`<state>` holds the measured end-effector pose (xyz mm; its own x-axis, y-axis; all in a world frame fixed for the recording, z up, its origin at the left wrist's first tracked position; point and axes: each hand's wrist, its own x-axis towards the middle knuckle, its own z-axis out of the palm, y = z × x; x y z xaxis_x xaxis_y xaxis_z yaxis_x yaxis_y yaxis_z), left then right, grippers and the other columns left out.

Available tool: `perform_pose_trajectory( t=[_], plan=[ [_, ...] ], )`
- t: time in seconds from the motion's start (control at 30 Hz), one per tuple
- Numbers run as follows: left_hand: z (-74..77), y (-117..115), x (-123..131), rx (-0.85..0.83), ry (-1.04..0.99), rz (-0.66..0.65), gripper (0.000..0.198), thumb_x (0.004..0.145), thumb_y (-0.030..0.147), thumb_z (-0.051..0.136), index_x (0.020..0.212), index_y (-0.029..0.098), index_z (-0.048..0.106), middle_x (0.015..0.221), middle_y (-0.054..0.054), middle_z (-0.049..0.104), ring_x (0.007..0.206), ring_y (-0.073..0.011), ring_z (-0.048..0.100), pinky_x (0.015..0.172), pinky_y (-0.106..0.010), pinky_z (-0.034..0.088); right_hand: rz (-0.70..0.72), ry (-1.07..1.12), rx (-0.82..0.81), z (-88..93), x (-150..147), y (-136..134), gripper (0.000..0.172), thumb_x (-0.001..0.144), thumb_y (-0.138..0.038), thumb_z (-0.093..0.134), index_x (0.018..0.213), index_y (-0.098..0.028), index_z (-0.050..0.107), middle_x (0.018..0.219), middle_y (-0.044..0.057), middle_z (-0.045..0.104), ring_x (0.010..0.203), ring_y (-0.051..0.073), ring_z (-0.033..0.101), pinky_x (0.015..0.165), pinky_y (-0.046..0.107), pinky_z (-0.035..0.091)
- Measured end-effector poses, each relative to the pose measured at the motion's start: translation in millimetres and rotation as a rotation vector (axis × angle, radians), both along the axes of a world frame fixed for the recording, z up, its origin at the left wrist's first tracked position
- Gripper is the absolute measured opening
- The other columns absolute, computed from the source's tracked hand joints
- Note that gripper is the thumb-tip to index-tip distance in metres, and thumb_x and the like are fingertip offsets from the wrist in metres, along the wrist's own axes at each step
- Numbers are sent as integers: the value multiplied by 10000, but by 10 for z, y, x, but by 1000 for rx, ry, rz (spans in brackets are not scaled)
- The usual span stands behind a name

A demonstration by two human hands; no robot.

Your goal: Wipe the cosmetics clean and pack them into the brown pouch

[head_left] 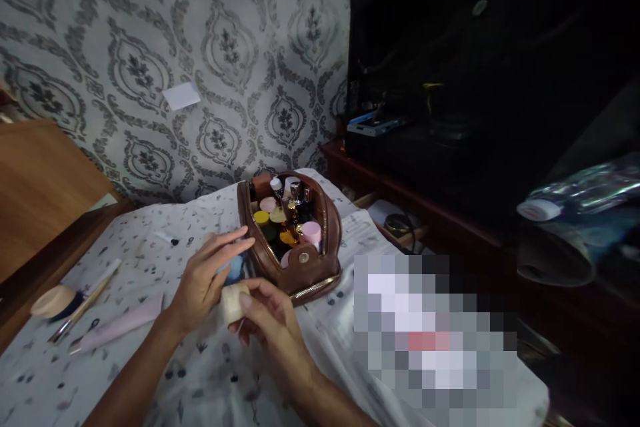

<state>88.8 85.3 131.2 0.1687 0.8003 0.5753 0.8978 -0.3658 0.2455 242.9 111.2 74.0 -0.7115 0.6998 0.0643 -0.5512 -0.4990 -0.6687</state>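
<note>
My right hand (pixel 275 320) grips a small cream-coloured jar (pixel 232 303) between thumb and fingers. Just left of it, my left hand (pixel 205 277) has its fingers stretched out, their tips at the side of a brown cosmetic bag (pixel 255 247). Whether those fingertips touch the bag I cannot tell. The bag lies unzipped, filled with several bottles and jars, among them a yellow-lidded jar (pixel 261 217) and a pink-capped container (pixel 311 232). A blue item (pixel 234 269), partly hidden, shows between my left fingers and the bag.
On the patterned cloth (pixel 190 373) at left lie a pink tube (pixel 120 325), a makeup brush (pixel 85 307) and a beige-topped jar (pixel 54 301). A small white-and-black item (pixel 167 238) lies farther back. A plastic bottle (pixel 585 190) and a dark television (pixel 470 80) are at right.
</note>
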Motion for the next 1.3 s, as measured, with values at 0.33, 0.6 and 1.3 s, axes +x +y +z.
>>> perform_pose_trajectory(
  t=[0.33, 0.6, 1.3],
  plan=[
    [-97, 37, -1, 32, -79, -52, 434, 971, 119, 393, 1340, 255, 577, 1427, -90, 561, 1260, -214, 564, 1063, -401, 465, -101, -132, 221, -66, 16, 99, 450, 728, -553, 772, 915, -150, 698, 730, 16, 641, 582, 108, 543, 486, 208, 397],
    [-111, 45, 27, 65, -26, 8, 452, 965, 103, 302, 1297, 182, 599, 1417, -95, 585, 1285, -174, 557, 1087, -381, 466, -119, -212, 232, -129, -1, 135, 434, 755, -540, 754, 948, -152, 729, 712, 28, 628, 565, 115, 495, 504, 233, 388],
    [-36, -666, -1444, 28, -3, 810, 382, 849, 96, 400, 1136, 100, 652, 1174, -102, 625, 1121, -251, 620, 1011, -427, 506, -88, -438, 521, -320, -120, 39, 467, 692, -452, 794, 1050, -162, 719, 918, 59, 693, 736, 154, 569, 672, 293, 477]
  ],
)
